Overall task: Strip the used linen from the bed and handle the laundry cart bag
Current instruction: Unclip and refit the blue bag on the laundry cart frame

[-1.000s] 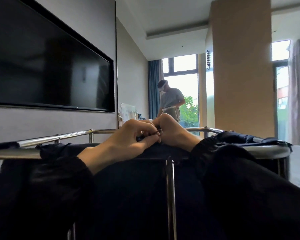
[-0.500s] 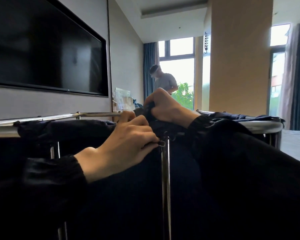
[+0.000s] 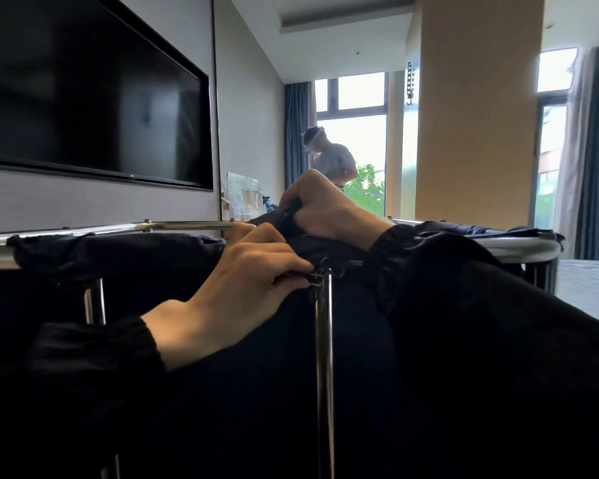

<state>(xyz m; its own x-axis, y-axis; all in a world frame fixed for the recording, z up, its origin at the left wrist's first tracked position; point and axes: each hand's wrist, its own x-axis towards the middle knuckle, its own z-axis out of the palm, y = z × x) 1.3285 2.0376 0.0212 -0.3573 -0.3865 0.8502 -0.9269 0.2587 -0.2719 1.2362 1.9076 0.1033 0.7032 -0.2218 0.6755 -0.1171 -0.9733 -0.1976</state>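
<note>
L hand [image 3: 242,292]: fingertips [image 3: 293,271] curled tight, pinching a small metal clip [image 3: 316,279] atop the centre post [image 3: 324,357]. R hand [image 3: 329,210], just beyond, is wrapped round a bunched fold of the laundry bag [image 3: 118,250], whose rim drapes over the cart rail [image 3: 173,225], body hanging below. Best approach, imo: lift fabric w/ R for slack, work the clip w/ L, no yanking, since the hem could snag.

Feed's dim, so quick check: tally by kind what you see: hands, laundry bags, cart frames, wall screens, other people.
Hands: 2 (left hand, right hand)
Laundry bag: 1
Cart frame: 1
Wall screen: 1
Other person: 1
Total: 6
</note>
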